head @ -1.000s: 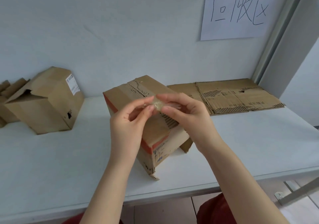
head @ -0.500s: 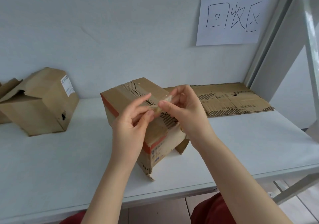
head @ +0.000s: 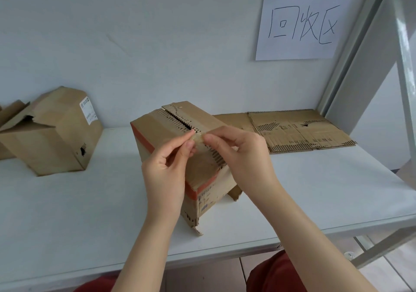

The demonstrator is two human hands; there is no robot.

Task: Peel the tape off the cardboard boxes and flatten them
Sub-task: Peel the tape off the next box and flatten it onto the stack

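A brown cardboard box (head: 157,132) with an orange-red stripe stands in the middle of the white table, its top seam torn and partly split. A small crumpled piece of clear tape (head: 199,139) is pinched just above the box top between the fingertips of both hands. My left hand (head: 167,168) grips it from the left with thumb and forefinger. My right hand (head: 243,154) grips it from the right. The hands hide the near part of the box top.
A second, dented cardboard box (head: 56,134) with a white label lies at the far left. Flattened cardboard sheets (head: 299,129) lie at the back right under a paper sign (head: 299,26) on the wall. The white table (head: 67,213) ends at a metal frame post on the right.
Both hands have stayed together over the box top, working the tape piece between the fingertips. The view has shifted slightly, so the left box sits nearer the frame edge.
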